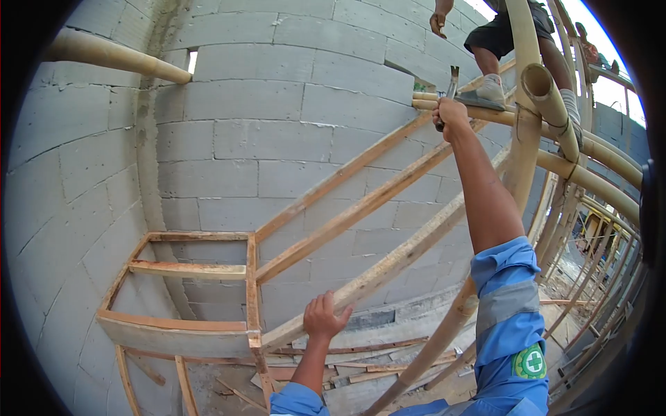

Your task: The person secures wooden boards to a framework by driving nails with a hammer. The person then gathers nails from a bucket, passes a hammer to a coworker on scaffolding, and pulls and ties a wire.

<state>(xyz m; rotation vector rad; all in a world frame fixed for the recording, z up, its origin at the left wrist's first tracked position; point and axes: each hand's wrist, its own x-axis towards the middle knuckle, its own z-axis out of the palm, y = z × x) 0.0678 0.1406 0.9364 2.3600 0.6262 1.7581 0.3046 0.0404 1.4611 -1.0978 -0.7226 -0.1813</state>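
My right hand [452, 118] is closed around the handle of a hammer [452, 83], raised at the upper right near the bamboo poles, with the metal head pointing up. Low in the middle, my left hand [325, 316] rests with fingers spread on the lower end of a slanting wooden beam [388, 269]. That beam rises to the right from a rectangular wooden frame [173, 324]. Two more slanting beams [347, 218] run up beside it along the block wall.
Bamboo scaffold poles [524, 149] cross on the right. A co-worker's shoe [488, 93] stands on bamboo just beyond my right hand. Loose boards [374, 378] lie below. A grey block wall [236, 145] rises ahead, and a bamboo pole [118, 55] juts at upper left.
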